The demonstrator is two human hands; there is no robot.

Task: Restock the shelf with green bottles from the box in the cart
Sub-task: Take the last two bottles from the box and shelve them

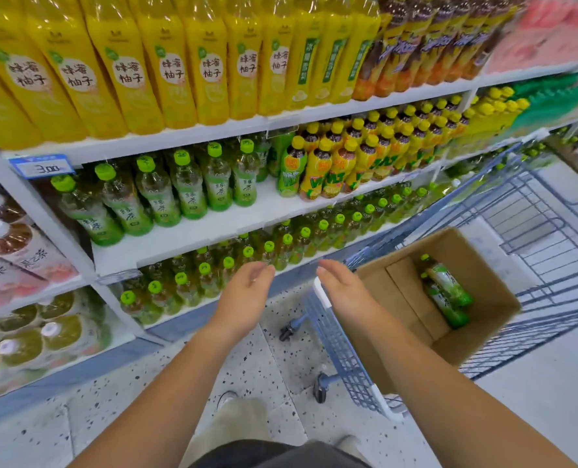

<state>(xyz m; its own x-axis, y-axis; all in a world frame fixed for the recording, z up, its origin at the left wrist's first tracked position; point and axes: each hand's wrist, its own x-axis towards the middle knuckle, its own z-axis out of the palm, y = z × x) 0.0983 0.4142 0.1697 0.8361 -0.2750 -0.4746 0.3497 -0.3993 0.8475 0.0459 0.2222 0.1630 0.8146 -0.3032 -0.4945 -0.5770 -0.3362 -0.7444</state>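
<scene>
Two green bottles (446, 290) lie side by side at the bottom of an open cardboard box (493, 300) that sits in the blue wire cart (544, 231). On the middle shelf (213, 224) stands a row of green-capped green tea bottles (186, 187), with bare white shelf in front of them. My left hand (247, 292) and my right hand (340, 285) both hover empty, fingers apart, between the shelf and the cart. The right hand is just left of the box, above the cart's near end.
Tall yellow bottles (165, 65) fill the top shelf. Yellow-capped bottles (358, 153) stand right of the green tea. More green-capped bottles (247, 261) crowd the lower shelf. Packs of other drinks (17, 251) sit at the left. Speckled floor (263, 366) lies below.
</scene>
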